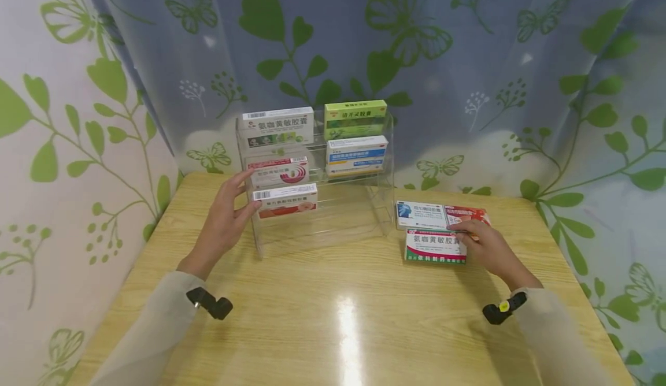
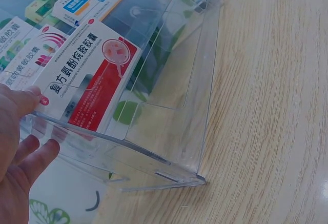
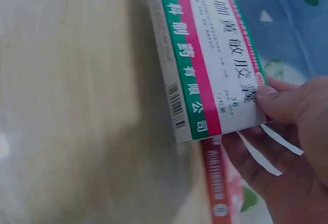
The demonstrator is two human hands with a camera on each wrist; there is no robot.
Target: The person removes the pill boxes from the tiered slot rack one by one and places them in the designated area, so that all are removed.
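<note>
The left hand [image 1: 221, 224], grip spread, touches the lowest box [image 1: 288, 202] in the clear rack [image 1: 346, 207], where five boxes already stand. Rightward, three seem left: a white box [image 1: 428, 215] on the counter [image 1: 395, 316], the green-edged box [image 1: 434, 247] pinched in the grip of the right hand [image 1: 491, 251], and a red box [image 1: 462, 214].

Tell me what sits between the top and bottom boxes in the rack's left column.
One white box with a pink swirl, as the head view shows.

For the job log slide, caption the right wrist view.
The right hand pinches a white medicine box with pink and green bands, a red box partly behind it.
</note>
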